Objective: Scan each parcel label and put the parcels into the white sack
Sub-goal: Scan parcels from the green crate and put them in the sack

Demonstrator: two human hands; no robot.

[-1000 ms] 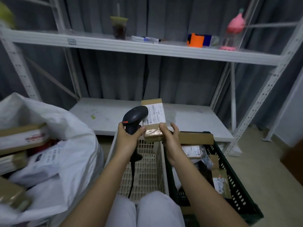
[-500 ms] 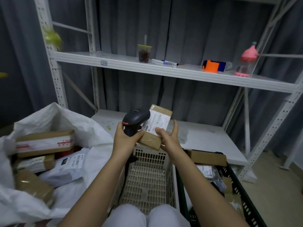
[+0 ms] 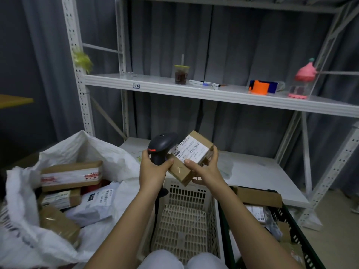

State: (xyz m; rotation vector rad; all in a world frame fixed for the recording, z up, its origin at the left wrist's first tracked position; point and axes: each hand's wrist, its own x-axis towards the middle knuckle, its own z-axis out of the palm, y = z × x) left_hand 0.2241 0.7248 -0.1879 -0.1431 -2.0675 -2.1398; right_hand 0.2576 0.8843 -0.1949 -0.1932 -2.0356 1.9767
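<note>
My left hand grips a black handheld scanner, whose head sits right beside the label. My right hand holds a small brown cardboard parcel, tilted, with its white label facing up. Both are held above a cream plastic basket. The white sack lies open at the left and holds several brown boxes and a grey mailer bag.
A dark green crate at the right holds more parcels. A white metal rack stands behind: its low shelf is just past the basket, and its upper shelf carries a drink cup, pens, an orange tape dispenser and a pink bottle.
The view has swung left and upward, showing more of the sack. The parcel has tilted further to the right in my right hand, with the scanner still beside its label.
</note>
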